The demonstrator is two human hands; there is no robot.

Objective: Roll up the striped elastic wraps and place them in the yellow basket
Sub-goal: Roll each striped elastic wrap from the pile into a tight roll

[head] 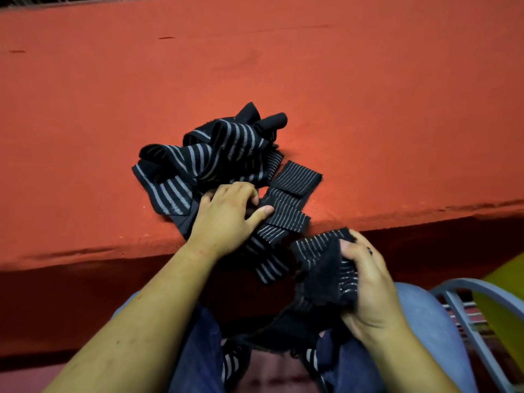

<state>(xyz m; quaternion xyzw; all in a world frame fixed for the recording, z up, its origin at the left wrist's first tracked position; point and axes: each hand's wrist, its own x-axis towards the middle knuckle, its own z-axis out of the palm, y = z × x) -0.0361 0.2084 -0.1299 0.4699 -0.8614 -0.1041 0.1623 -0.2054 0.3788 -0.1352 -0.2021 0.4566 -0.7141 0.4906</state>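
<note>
— What lies on the red table (368, 95)?
— The striped wraps (215, 157), heaped near its front edge; one strip (286, 211) trails over it.
— And the hands?
— Left hand (226, 219) curls onto that strip, thumb pressing; right hand (368, 285) grips another wrap (317, 259) below the edge.

A red cloth-covered table (368, 95) is stretching across most of the view, with a few dark scuffs showing on its top. Below the table's near edge, blue jeans (198, 350) are covering a seated person's legs. Below the table's right end, a grey metal chair frame (459, 304) is curving into view.
</note>
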